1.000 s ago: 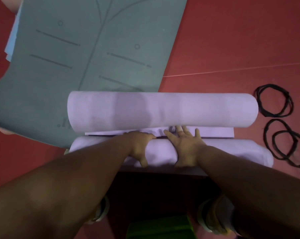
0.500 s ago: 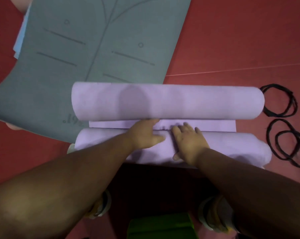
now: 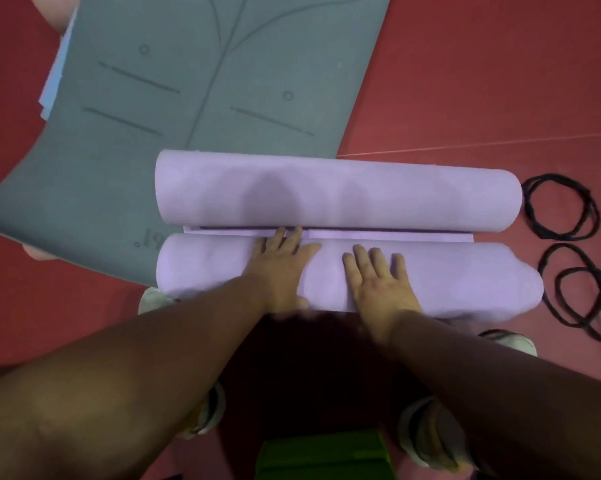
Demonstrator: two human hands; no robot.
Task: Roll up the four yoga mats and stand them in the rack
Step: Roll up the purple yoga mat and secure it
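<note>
A lilac yoga mat lies across the red floor, curled into two rolls with a thin flat strip between them. The far roll (image 3: 337, 195) sits over the corner of a flat grey mat (image 3: 174, 98). The near roll (image 3: 465, 278) is thicker at its right end. My left hand (image 3: 278, 265) lies flat on the near roll, fingertips reaching the strip. My right hand (image 3: 378, 278) presses flat on the same roll, fingers straight and spread. No rack is in view.
Several black elastic loops (image 3: 562, 206) lie on the floor right of the rolls. A light blue mat edge (image 3: 55, 81) shows under the grey mat at the left. My shoes (image 3: 205, 414) and a green object (image 3: 323, 455) are near the bottom edge.
Both hands slid from the gap between the rolls back onto the top of the near roll, fingers flattening. The near roll has grown and the flat strip has narrowed.
</note>
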